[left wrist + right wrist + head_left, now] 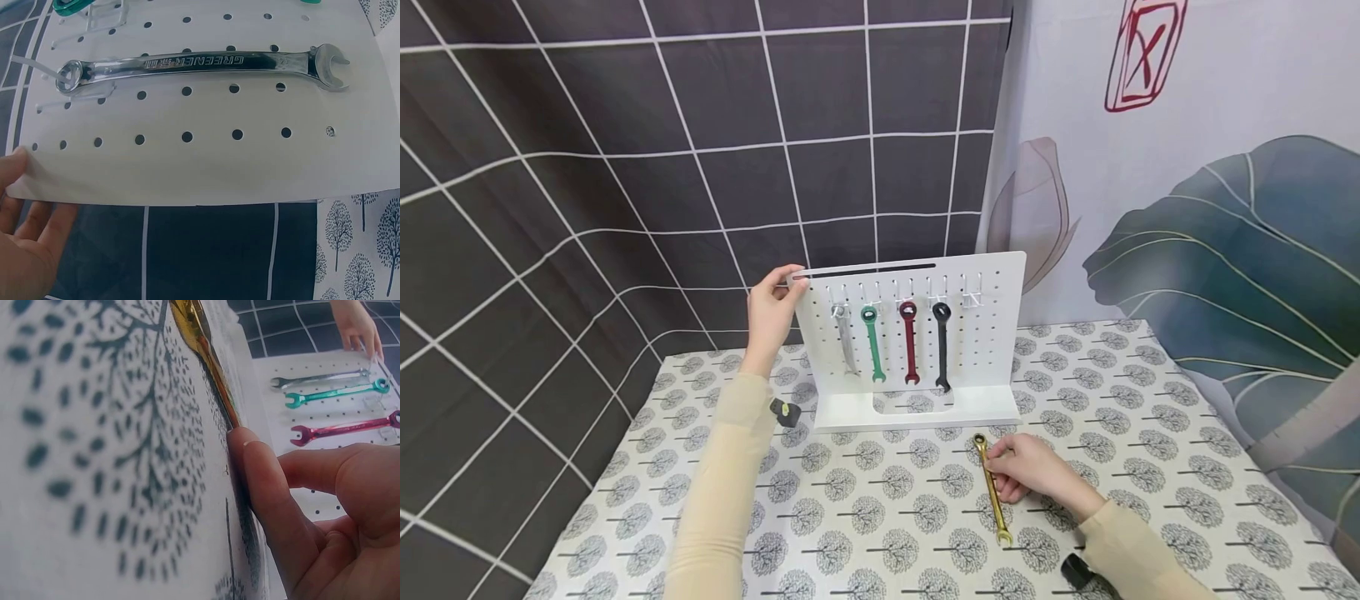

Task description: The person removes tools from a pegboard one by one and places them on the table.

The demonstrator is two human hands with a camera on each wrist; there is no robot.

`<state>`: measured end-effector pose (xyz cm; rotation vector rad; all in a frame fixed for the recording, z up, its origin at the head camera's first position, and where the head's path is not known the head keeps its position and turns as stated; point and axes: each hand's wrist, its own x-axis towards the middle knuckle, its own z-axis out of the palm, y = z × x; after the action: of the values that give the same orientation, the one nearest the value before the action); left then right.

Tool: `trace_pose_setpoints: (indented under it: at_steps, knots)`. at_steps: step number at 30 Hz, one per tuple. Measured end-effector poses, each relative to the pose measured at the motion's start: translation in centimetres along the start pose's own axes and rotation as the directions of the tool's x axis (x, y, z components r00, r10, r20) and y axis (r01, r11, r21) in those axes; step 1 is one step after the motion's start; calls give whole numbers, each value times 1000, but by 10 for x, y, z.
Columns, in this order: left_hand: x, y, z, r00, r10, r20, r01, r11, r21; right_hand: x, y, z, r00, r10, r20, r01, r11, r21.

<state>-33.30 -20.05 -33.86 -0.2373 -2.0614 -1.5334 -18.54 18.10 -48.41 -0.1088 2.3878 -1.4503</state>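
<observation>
A white pegboard stand stands on the table, and my left hand pinches its upper left corner between thumb and fingers. On its hooks hang a silver wrench, a green wrench, a red wrench and a black wrench. The rightmost hook carries nothing. In front of the stand, at its right, my right hand pinches a gold wrench near its ring end. The open end of that wrench points toward me, low over the tablecloth.
A tablecloth printed with trees covers the table. Behind the stand hangs a dark curtain with a white grid. A pale curtain with a leaf print hangs at the right. Small black wrist devices sit at both sleeves.
</observation>
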Motion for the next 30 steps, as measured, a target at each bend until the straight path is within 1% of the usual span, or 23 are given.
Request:
trace_pose_setpoints:
  at_steps: [8, 12, 13, 16, 20, 24, 25, 27, 30]
  knots:
    - [0, -1, 0, 1000, -14, -7, 14, 1000, 12, 2, 2, 0, 1000, -3, 13, 2, 1000, 17]
    - [0, 0, 1, 1000, -22, -9, 22, 1000, 5, 3, 6, -4, 999, -23, 45, 21, 999, 28]
    - [-1, 2, 1, 1000, -22, -9, 22, 1000, 4, 3, 7, -5, 998, -30, 53, 29, 999, 28]
    - [-6, 15, 1, 1000, -12, -7, 12, 1000, 6, 4, 8, -8, 996, -54, 70, 52, 998, 31]
    - [-14, 33, 0, 1000, -6, -4, 6, 1000, 12, 8, 6, -11, 993, -103, 56, 101, 994, 27]
    - [-16, 38, -2, 1000, -6, 2, 6, 1000, 16, 14, 2, -16, 987, -161, 12, 161, 987, -6]
    - [-16, 38, -2, 1000, -7, 2, 7, 1000, 18, 15, 0, -17, 986, -166, -1, 166, 986, -12]
    - [-11, 26, -1, 1000, -8, 1, 8, 1000, 12, 18, -4, -19, 986, -164, -18, 164, 986, -13]
    - [-3, 7, 1, 1000, -20, -4, 20, 1000, 0, 21, -12, -23, 984, -174, -50, 171, 984, -52]
